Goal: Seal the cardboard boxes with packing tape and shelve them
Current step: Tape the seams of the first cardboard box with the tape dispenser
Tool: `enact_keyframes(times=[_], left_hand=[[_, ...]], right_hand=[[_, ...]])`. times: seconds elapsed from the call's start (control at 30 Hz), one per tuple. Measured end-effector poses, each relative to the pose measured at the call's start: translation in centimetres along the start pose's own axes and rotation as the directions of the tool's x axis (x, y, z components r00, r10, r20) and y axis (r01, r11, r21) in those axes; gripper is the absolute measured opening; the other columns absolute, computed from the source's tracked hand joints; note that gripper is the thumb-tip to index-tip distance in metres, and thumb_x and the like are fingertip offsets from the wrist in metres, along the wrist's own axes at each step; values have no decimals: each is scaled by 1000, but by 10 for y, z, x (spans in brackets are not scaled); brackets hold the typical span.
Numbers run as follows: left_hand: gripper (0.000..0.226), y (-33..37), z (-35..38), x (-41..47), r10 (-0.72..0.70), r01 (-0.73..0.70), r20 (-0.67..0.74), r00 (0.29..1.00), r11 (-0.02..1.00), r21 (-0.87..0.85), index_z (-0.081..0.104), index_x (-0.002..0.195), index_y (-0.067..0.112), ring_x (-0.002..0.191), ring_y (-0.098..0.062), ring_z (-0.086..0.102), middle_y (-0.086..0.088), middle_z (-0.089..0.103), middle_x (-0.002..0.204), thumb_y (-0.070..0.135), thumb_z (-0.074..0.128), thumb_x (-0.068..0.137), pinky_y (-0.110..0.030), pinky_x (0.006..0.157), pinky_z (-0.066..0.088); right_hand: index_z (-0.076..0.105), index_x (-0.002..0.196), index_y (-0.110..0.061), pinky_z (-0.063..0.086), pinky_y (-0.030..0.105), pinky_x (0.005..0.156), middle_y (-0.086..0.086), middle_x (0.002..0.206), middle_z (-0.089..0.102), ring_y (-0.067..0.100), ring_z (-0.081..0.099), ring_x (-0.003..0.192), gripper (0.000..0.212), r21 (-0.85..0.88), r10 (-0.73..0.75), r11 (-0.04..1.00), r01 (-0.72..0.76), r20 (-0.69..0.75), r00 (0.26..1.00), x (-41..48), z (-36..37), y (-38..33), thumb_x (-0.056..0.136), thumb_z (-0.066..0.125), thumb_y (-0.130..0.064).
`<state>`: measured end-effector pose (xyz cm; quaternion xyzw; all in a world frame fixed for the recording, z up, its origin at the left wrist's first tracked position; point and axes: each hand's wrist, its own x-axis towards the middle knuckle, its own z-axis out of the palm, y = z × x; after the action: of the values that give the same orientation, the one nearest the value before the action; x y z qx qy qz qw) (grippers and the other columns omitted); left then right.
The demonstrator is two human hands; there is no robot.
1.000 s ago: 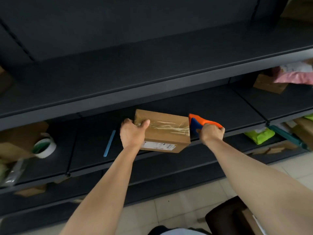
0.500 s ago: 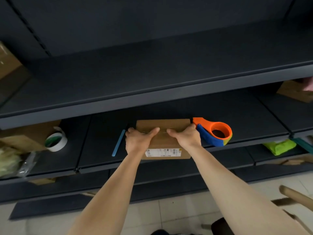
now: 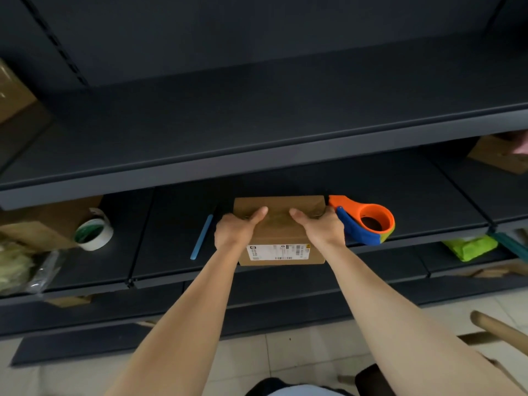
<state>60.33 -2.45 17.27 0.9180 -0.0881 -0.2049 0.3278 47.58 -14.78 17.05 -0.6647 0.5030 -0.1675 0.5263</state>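
- Fingers of the left hand and right hand are clamped on the sides of the cardboard box, thumbs on top.
- Box sits at the front edge of the dark shelf, with the tape dispenser just to its right and a blue strip and tape roll to its left.
- One second ago the right hand held the dispenser.
- Box is brown and rectangular, with a white label on its front.
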Motion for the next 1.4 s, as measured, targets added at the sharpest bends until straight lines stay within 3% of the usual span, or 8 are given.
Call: enact_keyframes(times=[0.23, 0.33, 0.43, 0.6, 0.8, 1.1, 1.27, 1.4], left_hand=[[63, -3, -7, -1, -40, 31, -89, 995, 994, -105, 55, 82, 11, 56, -16, 55, -3, 58, 69, 71, 34, 86, -32, 53, 45], [103, 9, 1, -10, 71, -29, -125, 990, 952, 305, 44, 127, 1, 96, -28, 61, -15, 58, 113, 87, 34, 70, -36, 69, 48], [131, 19, 8, -16, 137, -86, -115, 984, 925, 371, 17, 143, -1, 121, -34, 47, -19, 38, 139, 91, 48, 54, -42, 85, 48], [108, 18, -4, 2, 10, 4, -70, 997, 979, 204, 32, 137, 2, 109, -30, 56, -16, 48, 133, 79, 58, 65, -37, 76, 47], [48, -4, -12, 16, -70, 46, -137, 988, 985, -169, 54, 72, 19, 58, -13, 57, 0, 60, 71, 67, 57, 77, -26, 49, 42], [50, 10, -16, 9, -35, 30, -69, 997, 997, -77, 54, 93, 12, 62, -13, 53, 1, 53, 74, 61, 51, 85, -25, 49, 36], [50, -1, -29, 6, -5, -93, -175, 985, 830, -549, 57, 90, 17, 77, -14, 59, -5, 63, 91, 65, 39, 88, -26, 60, 40], [71, -19, -28, 2, -191, 55, -153, 970, 779, -625, 39, 136, 10, 114, -28, 51, -12, 50, 130, 64, 36, 90, -41, 93, 44]], right_hand=[[57, 112, -7, 39, 27, 58, 1, 86, 62, 15, 55, 69, 49, -37, 15, 999, -17, -68, 998, 0, -6, 3, 96, 44, -50], [41, 125, -7, 45, 32, 64, 6, 103, 55, 23, 56, 85, 76, -343, 22, 939, -41, -60, 998, -4, 2, -7, 82, 51, -69], [33, 127, -10, 46, 36, 70, 11, 115, 55, 31, 58, 103, 84, -429, -34, 903, -17, -111, 993, -9, 12, -10, 74, 58, -71], [50, 101, -10, 37, 27, 54, 4, 85, 57, 21, 58, 74, 43, -337, -92, 940, 47, -119, 989, 0, 2, -10, 94, 46, -52], [51, 85, -17, 33, 23, 48, -2, 68, 51, 9, 49, 56, 34, 39, 29, 999, -25, -98, 995, 2, -4, -1, 100, 36, -43], [54, 109, -19, 42, 28, 62, -3, 87, 56, 11, 54, 73, 29, 66, 42, 997, -43, 18, 999, -8, -1, -5, 93, 54, -43], [53, 120, -7, 42, 31, 64, 4, 90, 56, 17, 54, 71, 44, 158, 186, 972, -176, -56, 981, -13, 9, -16, 93, 54, -42], [50, 127, -9, 47, 38, 77, 11, 113, 59, 28, 58, 97, 42, 238, 323, 917, -321, 34, 946, -18, 8, -31, 95, 52, -37]])
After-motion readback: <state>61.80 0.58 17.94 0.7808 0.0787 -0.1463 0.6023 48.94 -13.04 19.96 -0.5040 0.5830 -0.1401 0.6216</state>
